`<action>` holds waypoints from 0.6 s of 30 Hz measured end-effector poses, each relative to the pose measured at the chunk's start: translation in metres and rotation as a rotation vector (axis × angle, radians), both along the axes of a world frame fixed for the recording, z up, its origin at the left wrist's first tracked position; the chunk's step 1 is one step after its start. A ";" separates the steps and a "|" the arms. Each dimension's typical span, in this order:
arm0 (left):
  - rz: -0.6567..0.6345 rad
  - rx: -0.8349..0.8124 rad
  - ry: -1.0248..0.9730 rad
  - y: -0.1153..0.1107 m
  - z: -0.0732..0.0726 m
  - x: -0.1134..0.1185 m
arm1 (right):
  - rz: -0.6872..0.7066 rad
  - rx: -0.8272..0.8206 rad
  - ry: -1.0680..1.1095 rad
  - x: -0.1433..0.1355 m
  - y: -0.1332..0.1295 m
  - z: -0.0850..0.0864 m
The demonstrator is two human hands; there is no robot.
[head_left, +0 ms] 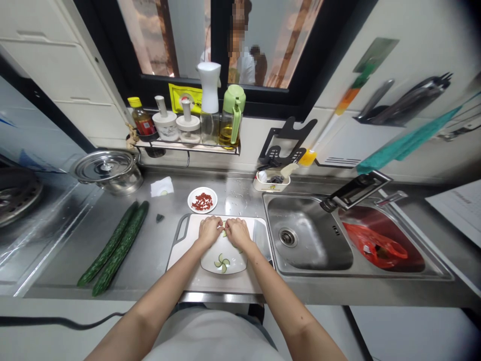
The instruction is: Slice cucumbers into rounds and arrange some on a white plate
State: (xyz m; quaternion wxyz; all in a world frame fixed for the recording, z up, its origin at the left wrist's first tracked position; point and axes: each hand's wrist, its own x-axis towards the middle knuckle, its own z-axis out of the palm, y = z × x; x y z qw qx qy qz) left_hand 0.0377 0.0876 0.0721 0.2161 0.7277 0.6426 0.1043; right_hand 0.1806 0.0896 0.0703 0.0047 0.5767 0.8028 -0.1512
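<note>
Cucumber slices — between left hand and right hand — on plate.

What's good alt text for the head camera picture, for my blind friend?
A person's left hand and right hand are close together over a white plate with cucumber slices, on a cutting board. Two whole cucumbers lie to the left, a sink to the right.

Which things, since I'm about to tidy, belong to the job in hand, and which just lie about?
Probably the job: cucumber slices, plate, cutting board; perhaps the whole cucumbers and red bits.

Apparently just lying about: red bag, lidded pot, oil bottle.
</note>
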 end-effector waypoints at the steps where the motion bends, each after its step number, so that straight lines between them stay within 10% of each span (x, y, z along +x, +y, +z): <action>1: 0.002 0.003 -0.001 0.000 0.000 0.000 | 0.001 0.002 0.000 0.000 0.000 0.001; 12: 0.060 0.009 -0.106 0.001 0.001 -0.006 | -0.040 0.044 0.054 0.007 0.000 0.008; 18: 0.197 0.039 -0.223 0.011 -0.005 -0.046 | -0.086 0.108 0.169 0.017 -0.008 0.014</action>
